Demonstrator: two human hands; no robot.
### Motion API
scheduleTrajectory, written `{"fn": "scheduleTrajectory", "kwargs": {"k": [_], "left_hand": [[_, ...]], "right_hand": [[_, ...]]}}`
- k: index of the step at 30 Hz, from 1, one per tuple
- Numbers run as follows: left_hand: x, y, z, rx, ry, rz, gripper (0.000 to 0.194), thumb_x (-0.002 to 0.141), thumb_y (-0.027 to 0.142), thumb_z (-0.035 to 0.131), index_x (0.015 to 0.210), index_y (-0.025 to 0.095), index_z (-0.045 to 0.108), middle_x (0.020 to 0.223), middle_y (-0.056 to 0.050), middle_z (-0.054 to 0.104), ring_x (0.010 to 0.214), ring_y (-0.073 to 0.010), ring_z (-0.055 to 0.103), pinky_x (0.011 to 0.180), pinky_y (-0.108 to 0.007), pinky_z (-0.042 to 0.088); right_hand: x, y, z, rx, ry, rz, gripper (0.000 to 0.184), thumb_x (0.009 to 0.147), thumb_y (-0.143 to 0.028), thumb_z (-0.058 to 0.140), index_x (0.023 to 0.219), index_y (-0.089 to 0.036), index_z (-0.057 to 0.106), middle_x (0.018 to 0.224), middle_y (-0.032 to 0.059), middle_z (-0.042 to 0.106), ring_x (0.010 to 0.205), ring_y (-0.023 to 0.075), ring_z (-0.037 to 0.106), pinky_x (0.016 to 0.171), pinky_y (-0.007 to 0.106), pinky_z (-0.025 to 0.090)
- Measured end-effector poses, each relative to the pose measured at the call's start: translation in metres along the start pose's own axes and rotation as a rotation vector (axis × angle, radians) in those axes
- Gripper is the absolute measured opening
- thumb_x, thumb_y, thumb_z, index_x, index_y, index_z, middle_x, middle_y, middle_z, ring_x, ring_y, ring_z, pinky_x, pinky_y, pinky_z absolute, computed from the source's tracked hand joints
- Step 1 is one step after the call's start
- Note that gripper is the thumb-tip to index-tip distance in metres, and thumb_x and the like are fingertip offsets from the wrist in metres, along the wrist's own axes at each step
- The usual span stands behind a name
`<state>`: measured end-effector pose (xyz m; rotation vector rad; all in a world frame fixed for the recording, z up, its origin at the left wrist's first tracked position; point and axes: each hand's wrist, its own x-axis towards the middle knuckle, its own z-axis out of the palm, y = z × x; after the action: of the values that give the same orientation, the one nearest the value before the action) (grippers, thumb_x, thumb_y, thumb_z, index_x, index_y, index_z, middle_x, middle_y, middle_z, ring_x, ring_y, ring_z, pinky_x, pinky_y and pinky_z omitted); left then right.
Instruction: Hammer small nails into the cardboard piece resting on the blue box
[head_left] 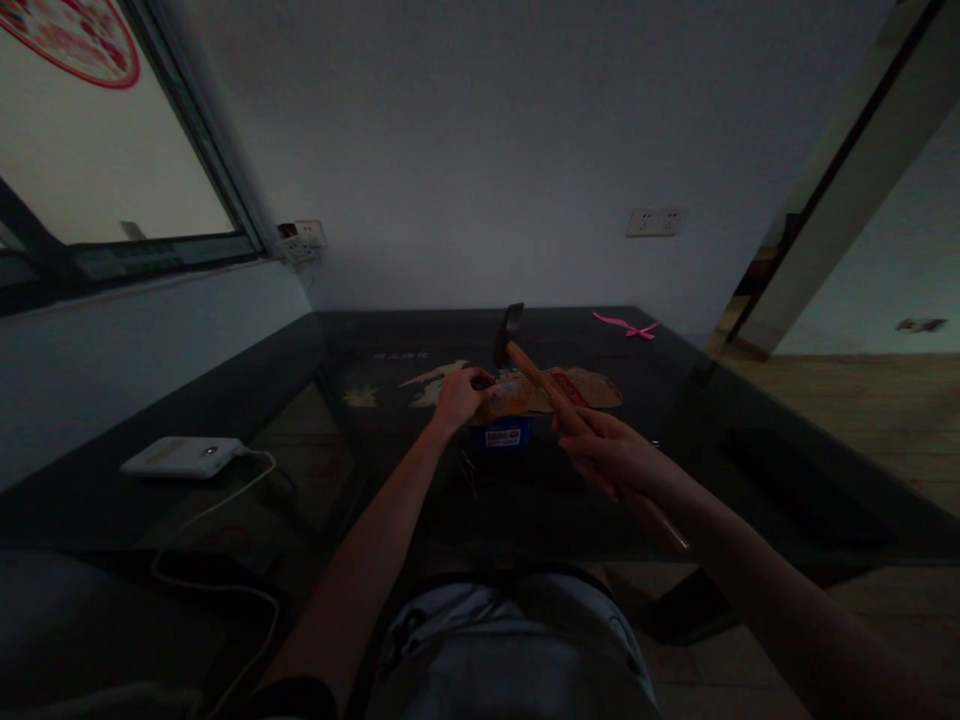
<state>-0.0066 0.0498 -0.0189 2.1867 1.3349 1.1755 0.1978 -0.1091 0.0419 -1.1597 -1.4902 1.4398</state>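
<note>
My right hand (607, 452) is wrapped round the wooden handle of a hammer (541, 380). The hammer's dark metal head is raised, above and behind a flat brown piece (600, 388) with a red patch. That piece is long, with a rounded right end, and lies over a small blue box (504, 436) with a white label. At its left end my left hand (461, 397) is closed, thumb and fingers pinched together. Whatever is between those fingertips is too small and dark to make out.
The dark glossy table (375, 510) reaches back to the wall. On its left lies a white power bank (184, 457) with a white cable (225, 490). A pink strap (630, 327) lies at the back right, and a dark flat object (806, 487) at the right.
</note>
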Motion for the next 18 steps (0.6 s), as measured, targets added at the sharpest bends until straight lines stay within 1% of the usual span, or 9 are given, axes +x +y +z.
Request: {"fn": "scheduleTrajectory", "kwargs": {"k": [4, 8, 14, 18], "left_hand": [[-0.0004, 0.0022, -0.0019, 0.016, -0.018, -0.030, 0.013, 0.071, 0.024, 0.069, 0.081, 0.016, 0.070, 0.080, -0.007, 0.071, 0.074, -0.0191, 0.065, 0.069, -0.030, 0.050], [0.0005, -0.0005, 0.0001, -0.019, -0.027, -0.007, 0.014, 0.072, 0.025, 0.068, 0.082, 0.015, 0.070, 0.080, -0.006, 0.072, 0.072, -0.0176, 0.065, 0.067, -0.028, 0.049], [0.0014, -0.0024, 0.0001, 0.006, -0.010, -0.011, 0.013, 0.070, 0.025, 0.070, 0.079, 0.016, 0.070, 0.079, -0.007, 0.071, 0.072, -0.0188, 0.065, 0.067, -0.029, 0.049], [0.0013, -0.0016, -0.0003, -0.015, -0.015, -0.017, 0.012, 0.072, 0.025, 0.068, 0.080, 0.017, 0.070, 0.079, -0.005, 0.071, 0.071, -0.0176, 0.065, 0.067, -0.028, 0.049]], "right_hand": [[-0.0014, 0.0012, 0.0028, -0.005, -0.004, 0.012, 0.026, 0.067, -0.031, 0.058, 0.087, -0.019, 0.046, 0.037, -0.0135, 0.042, 0.022, 0.0043, 0.031, 0.023, 0.014, 0.022], [-0.0056, -0.0028, 0.0038, 0.004, 0.027, -0.014, 0.027, 0.070, -0.033, 0.058, 0.090, -0.020, 0.047, 0.040, -0.0134, 0.043, 0.024, 0.0037, 0.032, 0.024, 0.014, 0.023], [-0.0016, 0.0054, 0.0021, -0.008, 0.003, 0.025, 0.023, 0.070, -0.029, 0.057, 0.088, -0.019, 0.047, 0.037, -0.0131, 0.043, 0.023, 0.0050, 0.032, 0.023, 0.015, 0.024], [-0.0084, -0.0025, 0.0014, 0.007, 0.005, 0.008, 0.025, 0.071, -0.031, 0.058, 0.090, -0.019, 0.048, 0.039, -0.0130, 0.043, 0.024, 0.0040, 0.032, 0.024, 0.014, 0.023]]}}
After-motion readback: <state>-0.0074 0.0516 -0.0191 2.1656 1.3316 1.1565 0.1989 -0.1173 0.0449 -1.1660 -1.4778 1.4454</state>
